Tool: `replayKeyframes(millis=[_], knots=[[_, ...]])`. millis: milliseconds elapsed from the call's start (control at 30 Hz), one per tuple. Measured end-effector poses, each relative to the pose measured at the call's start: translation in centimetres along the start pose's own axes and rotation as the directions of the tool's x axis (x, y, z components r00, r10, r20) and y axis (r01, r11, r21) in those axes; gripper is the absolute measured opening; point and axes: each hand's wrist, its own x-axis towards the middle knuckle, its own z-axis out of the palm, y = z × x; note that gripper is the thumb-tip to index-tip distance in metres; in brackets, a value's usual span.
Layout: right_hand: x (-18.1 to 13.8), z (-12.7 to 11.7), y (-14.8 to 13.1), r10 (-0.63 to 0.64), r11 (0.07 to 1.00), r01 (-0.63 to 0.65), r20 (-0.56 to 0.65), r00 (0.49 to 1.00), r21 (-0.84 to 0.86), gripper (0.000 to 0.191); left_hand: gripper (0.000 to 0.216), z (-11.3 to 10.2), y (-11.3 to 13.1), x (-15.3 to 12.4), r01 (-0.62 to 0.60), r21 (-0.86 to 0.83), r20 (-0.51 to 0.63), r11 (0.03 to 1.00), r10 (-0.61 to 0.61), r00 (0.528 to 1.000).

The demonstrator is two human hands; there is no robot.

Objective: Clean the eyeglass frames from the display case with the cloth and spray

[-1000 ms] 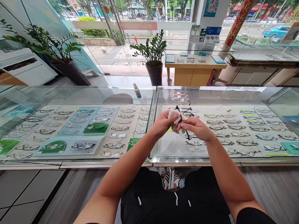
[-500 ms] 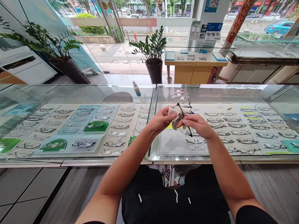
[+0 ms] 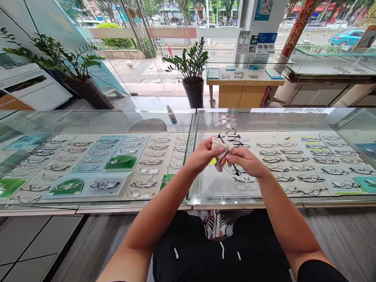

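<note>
My left hand (image 3: 202, 155) is closed on a beige cleaning cloth (image 3: 218, 161), which is bunched over part of a pair of dark-framed eyeglasses. My right hand (image 3: 247, 161) pinches the eyeglasses (image 3: 235, 169) from the other side, with thumb and fingers at the frame. One dark temple points down below the right fingers. The lenses are mostly hidden by cloth and fingers. Both hands are close together above the glass display counter (image 3: 211, 185).
Rows of eyeglasses (image 3: 151, 162) lie inside the counter. A small spray bottle (image 3: 171, 114) stands on its glass top, left of my hands. Beyond are a potted plant (image 3: 193, 93), a wooden display table (image 3: 230, 95) and a glass shopfront.
The eyeglasses have tilted and turned, and the cloth has been drawn in more tightly between my fingers. The hands stay nearly in place while the camera view shifts slightly.
</note>
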Motion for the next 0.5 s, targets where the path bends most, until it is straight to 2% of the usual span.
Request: replayKeyframes(millis=[233,500], knots=[[-0.1,-0.1,0.1,0.02,0.998,-0.022,-0.031,0.999,-0.051,0.043,0.048,0.0,0.3,0.2,-0.018,-0.046,-0.103,0.999,0.013,0.995],[-0.3,-0.7,0.0,-0.013,1.0,0.013,-0.027,1.0,-0.022,0.041,0.041,-0.4,1.0,-0.4,0.041,-0.036,0.009,0.999,-0.041,0.999]])
